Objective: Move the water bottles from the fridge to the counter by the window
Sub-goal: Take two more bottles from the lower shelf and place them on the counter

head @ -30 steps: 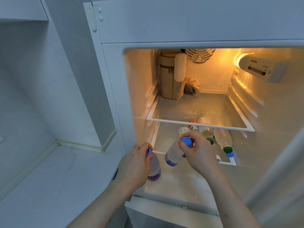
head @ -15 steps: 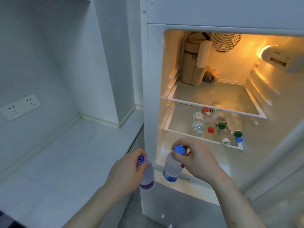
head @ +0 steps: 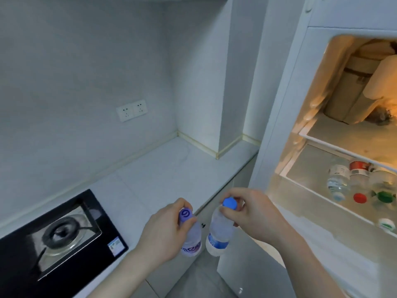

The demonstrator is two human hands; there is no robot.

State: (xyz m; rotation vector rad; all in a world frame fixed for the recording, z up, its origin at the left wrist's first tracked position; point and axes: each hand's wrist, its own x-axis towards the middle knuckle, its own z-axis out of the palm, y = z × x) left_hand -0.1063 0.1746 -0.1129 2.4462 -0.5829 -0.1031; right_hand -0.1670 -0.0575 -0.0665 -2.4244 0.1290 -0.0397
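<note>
Left hand [head: 165, 231] grips the purple-capped bottle [head: 191, 233] around its neck, fingers curled just below the cap; the bottle hangs upright, purple label at its lower part. Right hand [head: 255, 214] pinches the blue-capped bottle [head: 219, 231] at the cap with thumb and fingertips; this bottle hangs slightly tilted, blue label band near its base. The 2 bottles are just beside each other, whether they touch cannot be told; both are held in the air in front of the counter [head: 171, 175] edge, outside the fridge [head: 290, 117]. Fridge stands open at right, interior lit yellow. Lower shelf [head: 309, 168] holds several bottles lying on their sides, caps toward the camera: 1 clear bottle [head: 337, 181] with a pale blue cap, a red cap [head: 359, 197], a green cap [head: 386, 196], and a white-and-green cap [head: 385, 223] lower down at the shelf front. Upper shelf carries a tan container [head: 343, 91] at the back. On the counter at left sits a black glass cooktop [head: 58, 237] with 1 burner ring. A double wall socket [head: 131, 110] is mounted above the counter.
</note>
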